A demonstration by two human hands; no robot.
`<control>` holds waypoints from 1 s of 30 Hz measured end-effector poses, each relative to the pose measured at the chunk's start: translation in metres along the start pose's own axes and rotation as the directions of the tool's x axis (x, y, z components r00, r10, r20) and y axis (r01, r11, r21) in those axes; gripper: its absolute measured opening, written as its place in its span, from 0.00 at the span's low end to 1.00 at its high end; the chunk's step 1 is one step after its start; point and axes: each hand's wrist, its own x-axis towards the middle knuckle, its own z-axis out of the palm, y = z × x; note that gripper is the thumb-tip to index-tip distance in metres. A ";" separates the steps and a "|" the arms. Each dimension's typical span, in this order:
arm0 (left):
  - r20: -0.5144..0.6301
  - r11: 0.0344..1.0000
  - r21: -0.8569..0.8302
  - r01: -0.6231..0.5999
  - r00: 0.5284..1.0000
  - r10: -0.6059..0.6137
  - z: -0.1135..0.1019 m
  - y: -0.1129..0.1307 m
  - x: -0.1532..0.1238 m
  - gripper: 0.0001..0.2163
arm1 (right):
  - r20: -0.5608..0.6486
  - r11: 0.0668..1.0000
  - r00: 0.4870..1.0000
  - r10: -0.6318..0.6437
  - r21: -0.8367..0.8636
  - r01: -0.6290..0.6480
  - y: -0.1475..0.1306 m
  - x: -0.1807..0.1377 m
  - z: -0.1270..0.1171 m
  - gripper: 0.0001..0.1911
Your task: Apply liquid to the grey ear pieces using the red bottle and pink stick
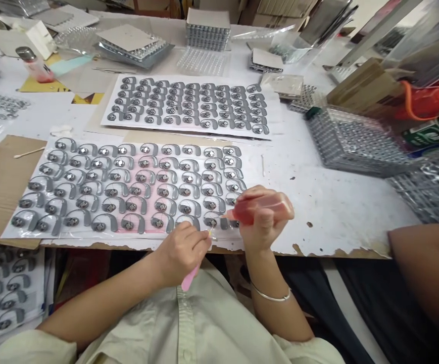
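A clear sheet [128,189] lies at the table's front edge, filled with rows of several grey ear-hook parts. My left hand [183,250] is closed on a thin pink stick [189,277], its tip near the bottom row of parts. My right hand [260,217] is wrapped round a small bottle of pinkish-red liquid [264,207], tilted with its nozzle pointing left toward the parts at the sheet's lower right corner. A silver bangle [271,296] sits on my right wrist.
A second sheet of grey parts [189,106] lies further back. Stacks of clear trays [355,141] stand at right, more [207,28] at the back. A similar bottle [33,63] stands far left. Another person's arm [424,263] rests at the right edge. More parts [3,288] lie below the table, left.
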 end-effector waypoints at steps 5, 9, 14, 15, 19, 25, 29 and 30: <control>0.003 0.996 0.089 0.004 1.000 -0.004 0.001 0.007 0.000 0.05 | 0.147 0.985 0.984 -0.101 -0.127 0.120 -0.001 -0.005 0.001 0.14; 0.010 0.996 0.092 0.018 1.000 -0.019 0.002 0.008 0.000 0.05 | 0.220 0.967 0.961 -0.166 -0.154 0.202 0.000 -0.008 0.001 0.09; 0.037 0.995 0.092 0.028 0.999 -0.031 0.004 0.009 -0.003 0.06 | 0.246 0.955 0.951 -0.188 -0.180 0.236 0.000 -0.009 0.002 0.09; 0.041 0.995 0.092 0.028 0.999 -0.032 0.004 0.009 -0.003 0.07 | 0.248 0.954 0.951 -0.185 -0.186 0.234 0.000 -0.009 0.002 0.09; 0.052 0.995 0.093 0.031 0.998 -0.036 0.004 0.008 -0.005 0.07 | 0.274 0.950 0.945 -0.178 -0.203 0.238 0.000 -0.010 0.002 0.08; 0.049 0.995 0.085 0.052 0.997 -0.057 0.006 0.007 -0.007 0.07 | 0.291 0.942 0.933 -0.213 -0.191 0.275 0.003 -0.011 0.001 0.06; 0.042 0.995 0.080 0.052 0.998 -0.056 0.007 0.007 -0.009 0.05 | 0.274 0.939 0.935 -0.226 -0.194 0.284 0.005 -0.012 0.000 0.06; 0.042 0.996 0.078 0.053 0.998 -0.056 0.007 0.006 -0.009 0.05 | 0.269 0.939 0.936 -0.226 -0.195 0.283 0.005 -0.012 0.000 0.06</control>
